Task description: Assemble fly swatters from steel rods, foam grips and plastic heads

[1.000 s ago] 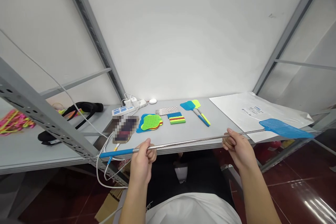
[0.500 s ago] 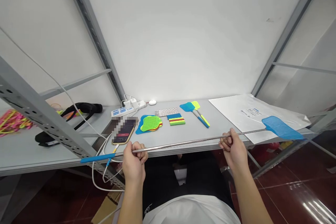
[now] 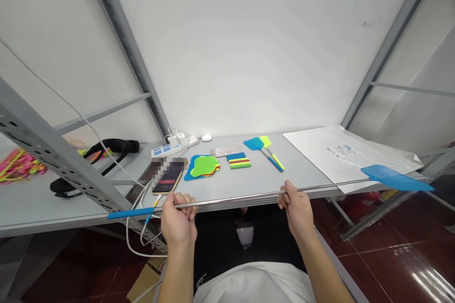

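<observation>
A long fly swatter (image 3: 234, 199) with a thin metal rod stretches across the front of the shelf, its blue paddle out to the right and its blue handle to the left. My left hand (image 3: 178, 220) is closed round the rod just beside the handle. My right hand (image 3: 295, 208) grips the rod right of its middle. Behind it on the shelf lie a stack of swatter heads (image 3: 204, 167), green on top of blue, a row of metal rods (image 3: 225, 150), several coloured handles (image 3: 239, 161), and two short fly swatters (image 3: 263, 149), one blue and one yellow-green.
A phone (image 3: 169, 177) with a cable and a power strip (image 3: 174, 146) lie at the left. A white plastic bag (image 3: 320, 151) covers the right side of the shelf (image 3: 241, 184). Metal posts (image 3: 124, 47) stand at the sides. Black straps (image 3: 117, 151) lie far left.
My right hand has slid left along the rod, toward the middle. The blue paddle has shifted right and turned flatter to my view. My left hand has barely moved.
</observation>
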Demonstrator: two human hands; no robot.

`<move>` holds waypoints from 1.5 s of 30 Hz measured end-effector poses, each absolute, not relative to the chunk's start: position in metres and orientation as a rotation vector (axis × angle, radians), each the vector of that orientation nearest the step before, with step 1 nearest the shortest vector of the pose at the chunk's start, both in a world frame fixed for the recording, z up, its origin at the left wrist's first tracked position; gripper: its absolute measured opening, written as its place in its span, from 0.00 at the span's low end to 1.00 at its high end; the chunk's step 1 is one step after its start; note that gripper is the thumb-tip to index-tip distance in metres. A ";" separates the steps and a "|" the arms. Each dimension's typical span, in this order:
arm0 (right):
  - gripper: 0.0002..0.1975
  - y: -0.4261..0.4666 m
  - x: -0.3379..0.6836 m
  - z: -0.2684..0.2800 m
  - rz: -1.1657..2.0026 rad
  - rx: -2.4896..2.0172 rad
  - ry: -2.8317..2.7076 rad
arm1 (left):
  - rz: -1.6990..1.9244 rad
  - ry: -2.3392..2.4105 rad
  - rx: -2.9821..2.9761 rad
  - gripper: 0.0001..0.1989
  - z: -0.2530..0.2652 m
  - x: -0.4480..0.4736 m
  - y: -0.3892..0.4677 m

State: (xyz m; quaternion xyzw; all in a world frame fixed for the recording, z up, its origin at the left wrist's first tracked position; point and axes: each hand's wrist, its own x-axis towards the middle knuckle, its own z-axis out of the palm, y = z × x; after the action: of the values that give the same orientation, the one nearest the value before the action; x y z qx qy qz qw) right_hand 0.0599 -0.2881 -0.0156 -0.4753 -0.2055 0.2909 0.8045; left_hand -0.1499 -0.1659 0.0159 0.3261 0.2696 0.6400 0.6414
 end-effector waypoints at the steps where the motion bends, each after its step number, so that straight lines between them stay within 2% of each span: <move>1: 0.27 -0.290 0.063 -0.015 0.614 -1.029 -0.442 | 1.460 0.615 0.740 0.24 0.016 -0.151 -0.165; 10: 0.24 -0.293 0.082 -0.017 0.547 -1.041 -0.386 | 1.447 0.567 0.658 0.24 0.006 -0.150 -0.159; 18: 0.20 -0.292 0.107 -0.032 0.449 -1.024 -0.291 | 1.553 0.627 0.389 0.13 -0.005 -0.158 -0.141; 25: 0.19 -0.300 0.122 -0.032 0.397 -0.982 -0.262 | 1.688 0.581 0.326 0.19 0.002 -0.188 -0.132; 29: 0.20 -0.293 0.109 -0.030 0.372 -0.924 -0.245 | 1.708 0.581 0.351 0.19 0.002 -0.183 -0.136; 38: 0.21 -0.262 0.012 -0.045 0.668 -0.938 -0.342 | 1.618 0.529 0.411 0.16 0.006 -0.115 -0.194; 45: 0.22 -0.271 0.031 -0.042 0.760 -0.996 -0.490 | 1.516 0.482 0.306 0.13 0.004 -0.127 -0.180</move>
State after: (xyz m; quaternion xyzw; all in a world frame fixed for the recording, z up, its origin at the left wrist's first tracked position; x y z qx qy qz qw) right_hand 0.0312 -0.2713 -0.0420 -0.4615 -0.2269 0.3521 0.7820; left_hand -0.1268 -0.1799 0.0042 0.1368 0.2156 0.6778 0.6894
